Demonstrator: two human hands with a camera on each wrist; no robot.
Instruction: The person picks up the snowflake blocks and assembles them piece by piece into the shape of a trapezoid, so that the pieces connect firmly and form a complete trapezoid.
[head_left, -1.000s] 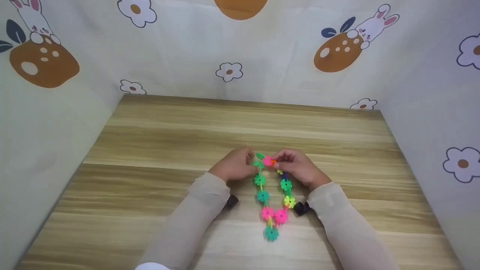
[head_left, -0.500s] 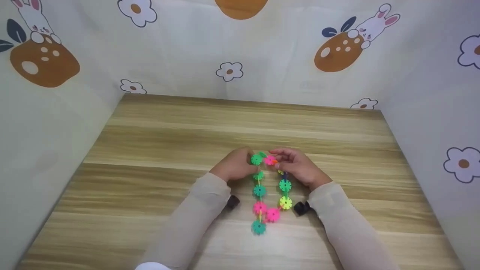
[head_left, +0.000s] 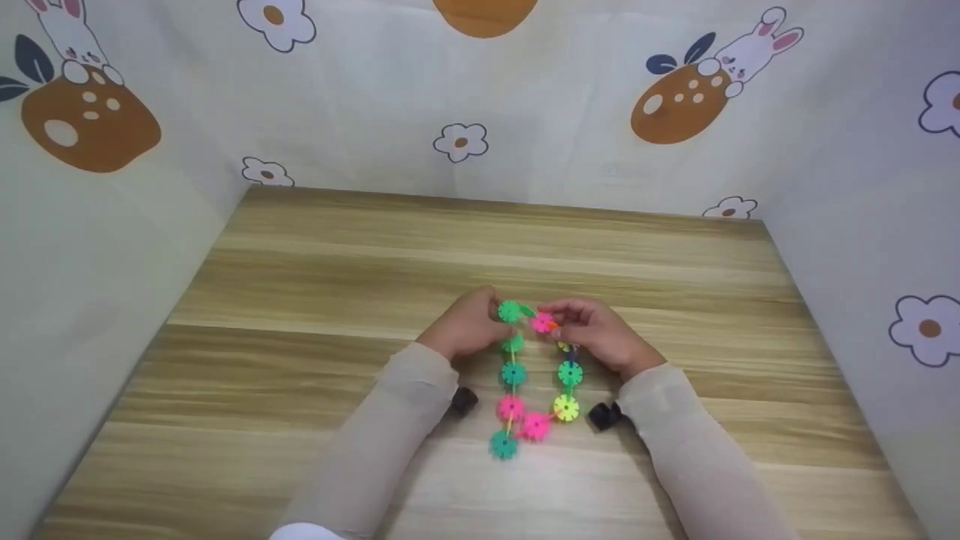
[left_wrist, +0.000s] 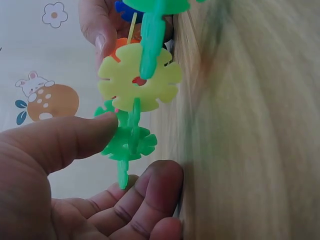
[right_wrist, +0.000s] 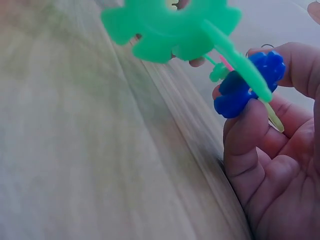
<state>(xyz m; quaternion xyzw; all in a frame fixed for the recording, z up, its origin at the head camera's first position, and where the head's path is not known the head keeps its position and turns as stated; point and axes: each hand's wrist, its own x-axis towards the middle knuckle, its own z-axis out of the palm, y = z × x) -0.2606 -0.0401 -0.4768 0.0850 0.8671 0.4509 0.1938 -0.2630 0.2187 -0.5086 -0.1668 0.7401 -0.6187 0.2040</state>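
Observation:
A chain of coloured plastic snowflake discs [head_left: 514,373] forms a long loop on the table, mostly green, teal and pink, with yellow, orange and dark blue pieces. One teal disc [head_left: 504,445] sticks out at its near end. My left hand [head_left: 466,324] holds the far left part, thumb and fingers around a green disc [left_wrist: 131,142] in the left wrist view. My right hand [head_left: 600,334] pinches the far right part by the orange disc; the right wrist view has its fingers against a blue disc [right_wrist: 250,87]. Whether the far green and pink discs [head_left: 541,322] interlock, I cannot tell.
The wood-grain table [head_left: 337,262] is bounded by pale cloth walls [head_left: 360,97] printed with flowers and rabbits. Black wrist devices [head_left: 602,415] sit inside both sleeves, close to the loop.
The near end of the loop has swung left, and its left side has shifted left and away. The far left green disc has turned flat toward the head camera. My right hand has barely moved.

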